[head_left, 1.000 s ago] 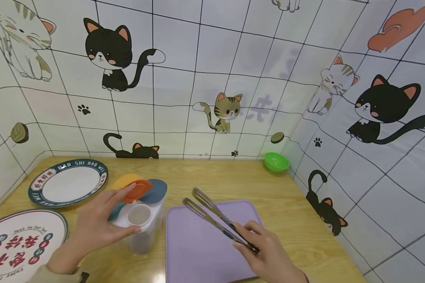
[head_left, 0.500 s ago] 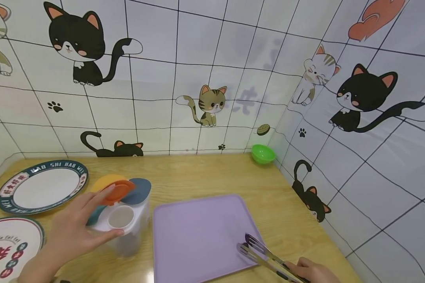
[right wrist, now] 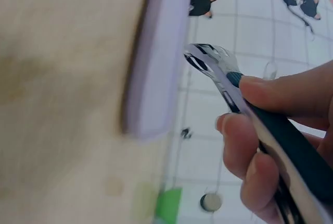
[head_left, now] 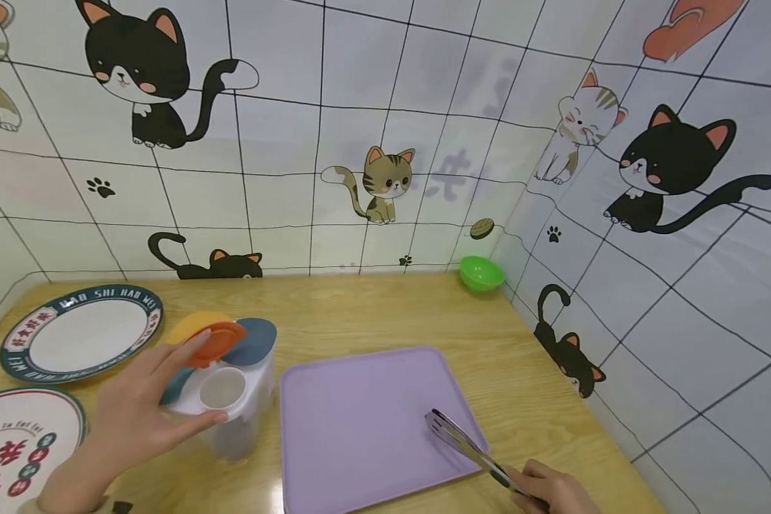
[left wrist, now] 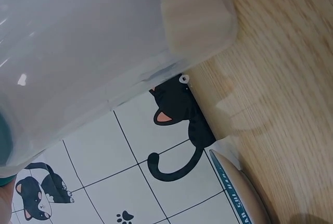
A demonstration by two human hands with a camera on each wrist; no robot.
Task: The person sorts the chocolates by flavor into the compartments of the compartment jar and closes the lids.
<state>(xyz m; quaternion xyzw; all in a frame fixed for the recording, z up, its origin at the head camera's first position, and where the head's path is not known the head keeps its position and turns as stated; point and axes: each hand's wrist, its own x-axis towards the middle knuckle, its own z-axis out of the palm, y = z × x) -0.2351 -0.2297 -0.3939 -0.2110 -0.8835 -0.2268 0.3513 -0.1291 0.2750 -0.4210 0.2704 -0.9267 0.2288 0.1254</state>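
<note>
My right hand [head_left: 555,492] grips metal tongs [head_left: 462,444] by their dark handle at the near right corner of the lilac tray [head_left: 360,428]; the tong tips lie low over the tray. In the right wrist view the fingers [right wrist: 250,151] curl round the tongs [right wrist: 223,73] beside the tray edge [right wrist: 156,62]. My left hand [head_left: 141,417] holds a clear seasoning container [head_left: 228,407] left of the tray, thumb against its white top, fingertips on the orange lid [head_left: 217,343]. Yellow and blue lids stand open beside it. The left wrist view shows the container's clear wall [left wrist: 93,41] close up.
Two printed plates lie at the left: one with a dark rim [head_left: 80,332], one with red characters [head_left: 19,442]. A small green bowl [head_left: 482,273] sits in the far right corner. Cat-patterned tiled walls close off the wooden table [head_left: 385,314] at the back and right.
My right hand drew the tongs back from above the tray's middle to its near right corner and lowered them. The tong arms have come together. My left hand stayed on the container.
</note>
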